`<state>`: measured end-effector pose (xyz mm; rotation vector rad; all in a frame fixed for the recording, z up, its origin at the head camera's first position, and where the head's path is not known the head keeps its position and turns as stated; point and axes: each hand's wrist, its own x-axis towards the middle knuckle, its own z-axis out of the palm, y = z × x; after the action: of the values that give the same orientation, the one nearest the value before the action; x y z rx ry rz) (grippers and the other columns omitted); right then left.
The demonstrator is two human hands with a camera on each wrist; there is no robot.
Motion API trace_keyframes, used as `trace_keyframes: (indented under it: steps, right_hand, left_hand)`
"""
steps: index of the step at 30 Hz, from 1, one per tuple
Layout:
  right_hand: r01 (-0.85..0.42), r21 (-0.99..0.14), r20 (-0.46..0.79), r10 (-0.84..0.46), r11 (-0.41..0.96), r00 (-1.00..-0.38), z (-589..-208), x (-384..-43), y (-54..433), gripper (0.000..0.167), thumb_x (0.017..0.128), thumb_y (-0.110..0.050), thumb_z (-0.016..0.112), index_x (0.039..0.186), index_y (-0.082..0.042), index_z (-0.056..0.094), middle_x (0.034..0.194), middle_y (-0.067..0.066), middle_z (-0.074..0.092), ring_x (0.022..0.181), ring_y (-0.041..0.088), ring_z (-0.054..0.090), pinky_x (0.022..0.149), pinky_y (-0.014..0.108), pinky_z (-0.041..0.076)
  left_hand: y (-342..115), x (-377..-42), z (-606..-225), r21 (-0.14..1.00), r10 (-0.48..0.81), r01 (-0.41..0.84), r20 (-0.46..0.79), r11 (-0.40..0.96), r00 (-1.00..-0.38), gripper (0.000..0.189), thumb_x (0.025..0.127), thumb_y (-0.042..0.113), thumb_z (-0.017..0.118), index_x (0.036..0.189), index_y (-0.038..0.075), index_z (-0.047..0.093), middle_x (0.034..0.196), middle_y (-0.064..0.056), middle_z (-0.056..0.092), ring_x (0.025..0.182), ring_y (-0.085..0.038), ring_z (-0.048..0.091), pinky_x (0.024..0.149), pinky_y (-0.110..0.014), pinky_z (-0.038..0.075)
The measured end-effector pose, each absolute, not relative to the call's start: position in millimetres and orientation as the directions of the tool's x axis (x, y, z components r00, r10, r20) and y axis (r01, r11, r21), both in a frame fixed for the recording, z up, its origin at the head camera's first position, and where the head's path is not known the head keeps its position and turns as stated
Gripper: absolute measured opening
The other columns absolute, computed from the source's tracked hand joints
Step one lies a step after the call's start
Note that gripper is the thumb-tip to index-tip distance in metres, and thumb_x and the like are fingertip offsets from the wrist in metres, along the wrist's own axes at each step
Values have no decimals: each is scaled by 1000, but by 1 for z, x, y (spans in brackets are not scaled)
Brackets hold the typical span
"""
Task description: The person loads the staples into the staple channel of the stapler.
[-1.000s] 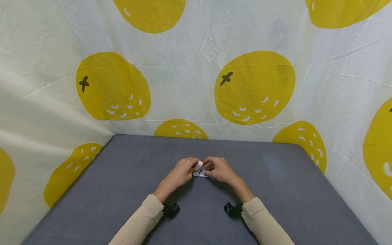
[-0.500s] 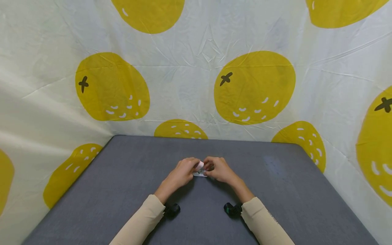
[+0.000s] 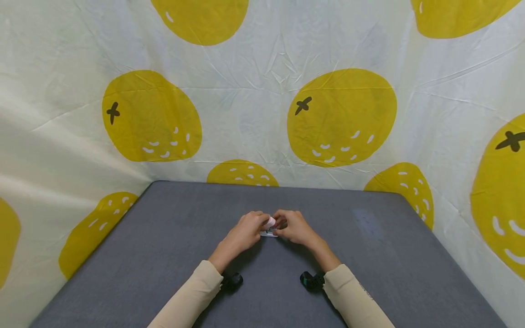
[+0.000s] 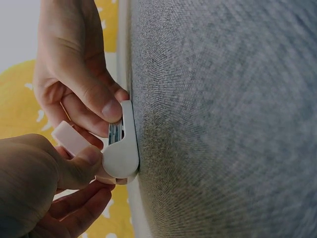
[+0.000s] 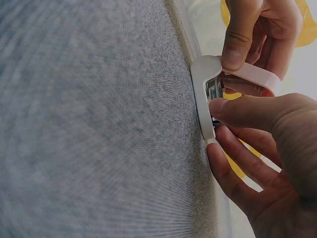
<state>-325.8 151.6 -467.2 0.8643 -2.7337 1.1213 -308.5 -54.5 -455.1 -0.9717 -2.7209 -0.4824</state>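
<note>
A small stapler with a white base (image 4: 123,156) lies on the table between my hands. Its pink top cover (image 5: 252,75) is swung up at an angle from the base, exposing the metal staple channel (image 4: 115,131). My left hand (image 3: 247,230) pinches the cover near the hinge end, thumb on its side. At the other end my right hand (image 3: 297,228) has its thumb over the channel and fingers beneath and beside it, gripping the stapler's front. The right thumb and fingers partly hide that front end.
The grey table (image 3: 184,273) spreads out around the hands. A pale curtain (image 3: 246,114) printed with yellow fruit shapes hangs behind the table and along both sides. Black wrist cameras (image 3: 231,282) sit under the sleeves.
The pink cover has tilted further down to the right, toward the base, with my left hand shifting slightly right along with it. The right hand has stayed in place.
</note>
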Motion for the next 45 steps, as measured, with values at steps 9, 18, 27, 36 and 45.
trace_keyframes:
  steps: [9, 18, 27, 36, 45]
  right_hand:
    - [-537, -627, 265, -493, 564, -828, -466, -327, 152, 29, 86, -9, 83, 113, -8, 73, 99, 7, 79, 86, 17, 75, 74, 28, 58]
    - [-520, -613, 255, -474, 595, -843, -465, -328, 154, 30, 85, -8, 84, 112, -9, 73, 99, 5, 79, 88, 18, 75, 76, 33, 58]
    - [-509, -616, 243, -470, 601, -849, -465, -326, 152, 31, 85, -6, 83, 114, -8, 72, 100, 5, 79, 89, 19, 75, 77, 34, 58]
    - [-511, -619, 240, -475, 597, -846, -463, -328, 152, 39, 86, -5, 82, 122, -4, 67, 101, 6, 80, 91, 21, 76, 80, 39, 58]
    - [-517, -650, 256, -480, 557, -839, -467, -325, 153, 61, 87, -2, 80, 141, 2, 52, 101, 7, 80, 91, 23, 77, 77, 31, 59]
  left_hand:
    - [-53, -308, -454, 184, 582, 648, 309, 739, -752, 33, 90, -6, 73, 118, 11, 74, 103, -5, 71, 92, -21, 67, 80, -35, 57]
    - [-50, -308, -455, 167, 586, 648, 307, 743, -750, 33, 92, -3, 73, 119, 14, 73, 103, -3, 70, 90, -20, 65, 80, -33, 56]
    - [-50, -307, -456, 153, 585, 643, 300, 750, -754, 33, 93, -2, 72, 120, 16, 74, 102, -3, 70, 88, -20, 64, 77, -32, 54]
    - [-49, -308, -455, 177, 580, 641, 297, 747, -758, 38, 90, -4, 74, 120, 19, 74, 99, -3, 69, 85, -20, 61, 75, -32, 53]
    - [-50, -303, -454, 130, 596, 641, 269, 756, -757, 35, 94, 4, 73, 124, 23, 72, 101, -4, 69, 80, -19, 56, 70, -29, 47]
